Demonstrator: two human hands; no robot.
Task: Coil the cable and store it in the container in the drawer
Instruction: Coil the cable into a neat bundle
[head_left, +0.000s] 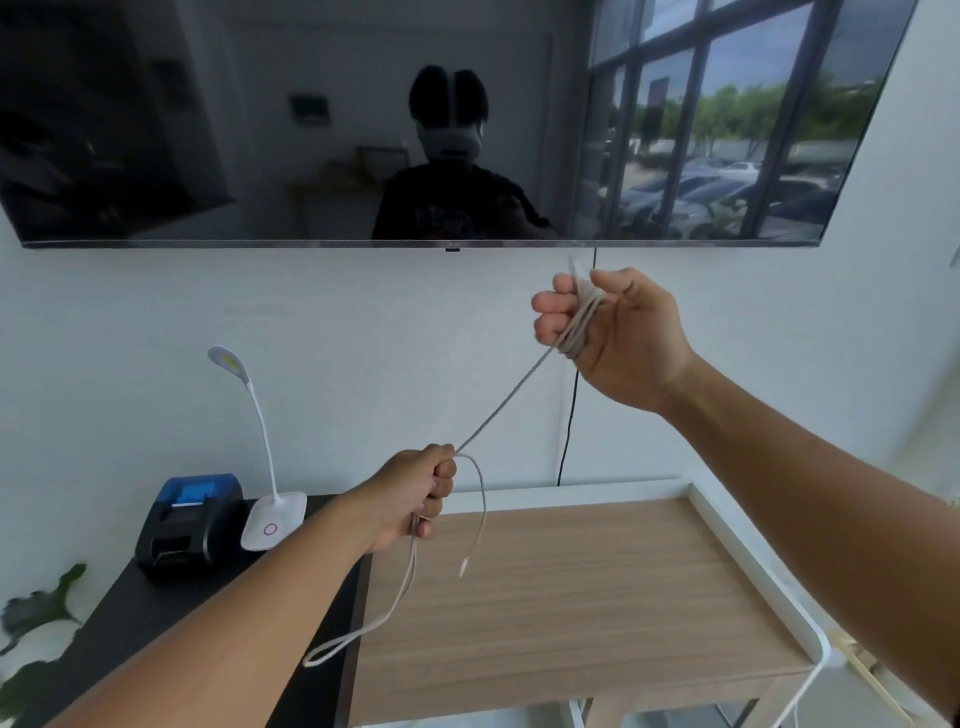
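A thin grey-white cable (506, 396) runs taut between my two hands in front of the wall. My right hand (618, 335), raised at the upper right, is shut on several turns of the cable wound around its fingers. My left hand (415, 496), lower and to the left, is a closed fist on the cable. Below that fist a long loop (363, 631) hangs down, and the free end with its plug (463, 566) dangles over the wooden table. No drawer or container is in view.
A wooden table (597, 597) with a white raised rim stands below my hands. Left of it, a dark table (130, 613) carries a black and blue printer (189, 525) and a white gooseneck lamp (272, 514). A wall-mounted screen (441, 119) hangs above. A black cord (569, 431) runs down the wall.
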